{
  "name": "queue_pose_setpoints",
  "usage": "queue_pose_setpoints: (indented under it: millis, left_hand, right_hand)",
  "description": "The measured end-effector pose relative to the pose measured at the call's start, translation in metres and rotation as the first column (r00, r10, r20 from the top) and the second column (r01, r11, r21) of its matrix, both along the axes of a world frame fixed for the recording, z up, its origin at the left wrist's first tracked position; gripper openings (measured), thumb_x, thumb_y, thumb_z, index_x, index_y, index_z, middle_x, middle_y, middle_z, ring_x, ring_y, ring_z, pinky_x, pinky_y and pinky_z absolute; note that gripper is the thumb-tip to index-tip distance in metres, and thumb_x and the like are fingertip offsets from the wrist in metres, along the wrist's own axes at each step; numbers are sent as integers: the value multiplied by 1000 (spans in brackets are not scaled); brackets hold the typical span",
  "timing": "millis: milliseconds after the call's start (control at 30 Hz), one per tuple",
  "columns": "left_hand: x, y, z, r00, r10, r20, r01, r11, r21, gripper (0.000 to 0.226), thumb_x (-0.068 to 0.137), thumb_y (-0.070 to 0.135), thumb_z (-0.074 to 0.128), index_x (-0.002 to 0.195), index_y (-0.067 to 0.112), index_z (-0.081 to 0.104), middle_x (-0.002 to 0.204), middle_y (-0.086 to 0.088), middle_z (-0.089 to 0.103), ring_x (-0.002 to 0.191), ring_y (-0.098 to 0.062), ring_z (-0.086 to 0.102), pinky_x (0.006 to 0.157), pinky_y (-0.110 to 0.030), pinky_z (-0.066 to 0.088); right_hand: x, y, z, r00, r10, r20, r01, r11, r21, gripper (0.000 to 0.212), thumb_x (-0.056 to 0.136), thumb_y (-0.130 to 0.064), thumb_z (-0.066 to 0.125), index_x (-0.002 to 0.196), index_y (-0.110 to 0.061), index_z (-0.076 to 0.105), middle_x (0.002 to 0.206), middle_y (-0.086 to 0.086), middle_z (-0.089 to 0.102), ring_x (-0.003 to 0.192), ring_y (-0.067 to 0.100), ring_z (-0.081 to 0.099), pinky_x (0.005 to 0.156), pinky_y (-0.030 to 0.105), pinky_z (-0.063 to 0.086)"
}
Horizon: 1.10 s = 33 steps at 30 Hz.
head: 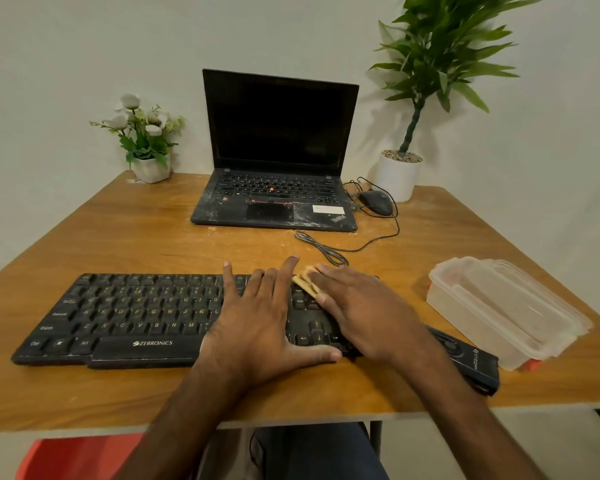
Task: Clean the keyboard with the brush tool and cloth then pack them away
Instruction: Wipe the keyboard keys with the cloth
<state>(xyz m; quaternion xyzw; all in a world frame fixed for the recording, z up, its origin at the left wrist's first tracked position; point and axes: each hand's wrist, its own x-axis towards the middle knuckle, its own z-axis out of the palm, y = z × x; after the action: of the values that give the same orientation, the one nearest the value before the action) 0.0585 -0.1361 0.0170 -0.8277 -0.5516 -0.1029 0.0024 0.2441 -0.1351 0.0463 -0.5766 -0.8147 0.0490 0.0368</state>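
Keyboard (136, 317) lies along the near edge of the bench (153, 230).

Left hand (257, 323) lies flat on its middle, fingers spread and straight, thumb along the front edge. It appears to be steadying the board.

Right hand (361, 313) has its fingers straight and together, pressing a folded yellow cloth (305, 285) onto the keys at the right end, near the top row.

Judged stage: the cloth wipe, at the right-hand key block. Pale specks show on the left-hand keys, so the wipe there looks not yet done.

A black item (471, 365) with printed lettering lies just right of the keyboard, part hidden under the right forearm. It may be the brush tool; cannot tell. Whether brushing is done, cannot tell.

A clear box (499, 306) sits to the right, lid on, with neither tool inside. Packing is left to do.
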Motion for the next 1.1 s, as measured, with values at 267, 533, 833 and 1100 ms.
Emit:
queue_pose_setpoints:
  millis: [267,533,833,1100]
  left_hand:
    - [0,3,-2,999,-21,-33,22,1000,23,134,56,107,16,151,24,-26,161,-3,20,151,-22,14,116,-65,-14]
    - [0,2,-4,1000,20,-8,-20,1000,9,138,50,109,15,152,25,-23,163,1,19,151,-20,14,116,-65,-13]
    - [0,8,-3,998,-9,-68,9,1000,6,138,49,110,13,152,25,-23,161,-4,22,151,-25,16,116,-66,-13]
    - [7,17,-4,996,3,-84,-1,1000,24,136,54,108,16,154,23,-20,160,-5,23,150,-26,17,116,-66,-11]
  right_hand:
    - [-5,-3,7,996,73,50,-74,997,33,47,107,-36,36,151,-43,24,161,-17,23,145,18,20,108,50,28]
    - [-11,-11,7,982,-148,118,141,988,70,50,107,-36,32,154,-25,23,160,-1,31,141,23,30,108,45,34]
    - [-10,2,1,991,-136,6,133,975,176,39,107,-37,34,138,-24,51,137,-5,56,121,19,42,90,34,46]
    - [-16,-37,4,949,-314,26,307,940,149,39,106,-35,39,143,-22,43,146,-1,47,127,23,37,101,35,40]
